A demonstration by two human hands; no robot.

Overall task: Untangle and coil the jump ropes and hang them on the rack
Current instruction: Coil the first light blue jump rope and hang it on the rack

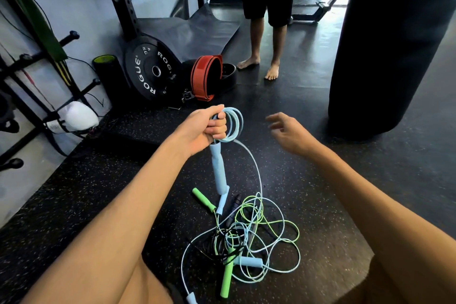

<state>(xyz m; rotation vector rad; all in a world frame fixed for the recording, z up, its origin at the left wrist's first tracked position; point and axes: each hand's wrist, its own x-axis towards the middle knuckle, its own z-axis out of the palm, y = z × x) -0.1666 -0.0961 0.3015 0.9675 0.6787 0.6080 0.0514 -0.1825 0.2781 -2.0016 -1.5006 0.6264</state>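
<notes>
The rack (37, 76) at the left edge of the frame carried bands (32, 7) and thin cords, and I could not tell whether any jump rope hung there. By my judgement the job was at an early stage.

The pile of ropes (259, 234) lay on the floor (320, 180) at the lower centre. Its green, black and pale blue cords crossed one another in a knot, with green handles (227, 276) sticking out of it. All of that was left to untangle.

My left hand (204, 131), in the middle of the frame, was closed in a fist around the blue rope (238, 122). It gripped a few small loops that stood out to the right of my knuckles. That coil was only begun, since a long run of the same cord dropped from it into the pile.

My right hand (288, 133), just right of centre, was empty, its fingers loosely spread and apart from the cord.

The blue handle (218, 170) hung below my fist. Its long axis was close to vertical, and its free end pointed down at the pile, tilted slightly to the right.
</notes>
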